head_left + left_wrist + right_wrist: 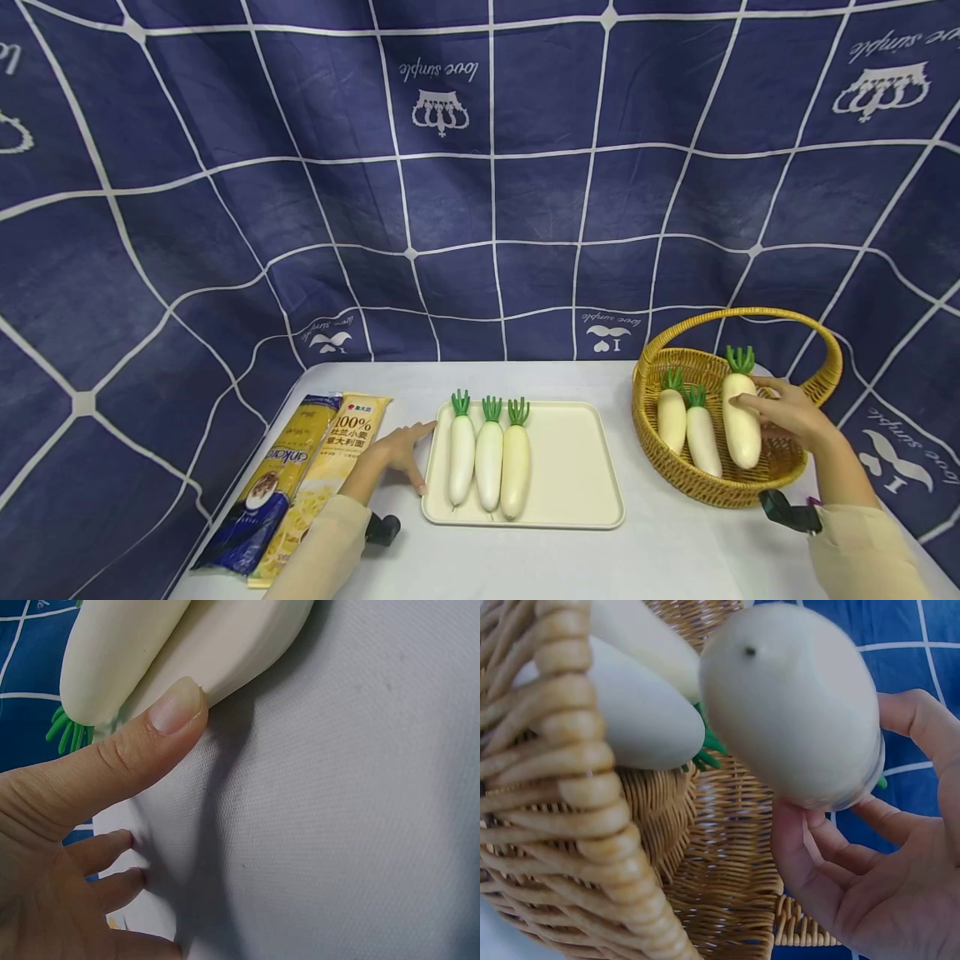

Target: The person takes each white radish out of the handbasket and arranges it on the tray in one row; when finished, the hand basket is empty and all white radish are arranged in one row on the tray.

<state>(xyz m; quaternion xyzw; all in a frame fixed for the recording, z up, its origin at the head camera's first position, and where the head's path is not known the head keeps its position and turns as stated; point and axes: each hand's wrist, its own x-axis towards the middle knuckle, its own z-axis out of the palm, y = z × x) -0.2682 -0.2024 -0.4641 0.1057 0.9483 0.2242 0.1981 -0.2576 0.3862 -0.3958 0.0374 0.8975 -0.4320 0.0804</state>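
My right hand (795, 412) grips a white radish (741, 421) with green leaf stubs, held over the right side of a wicker basket (723, 493). In the right wrist view its rounded tip faces the camera, thumb and fingers around it. Two more white radishes (671, 421) (702, 442) lie in the basket's left part. A cream tray (573, 467) holds three radishes (489, 465) side by side in its left half, leaves pointing away. At the tray's left edge is my left hand (399, 454), fingers spread, holding nothing; its thumb (176, 712) lies at the rim in the left wrist view.
Two pasta packs, one blue and gold (270, 483) and one cream-yellow (326, 483), lie slanted at the table's left. The basket's arched handle (738, 313) stands up over it. A blue checked cloth (540, 200) hangs behind the white table (570, 562).
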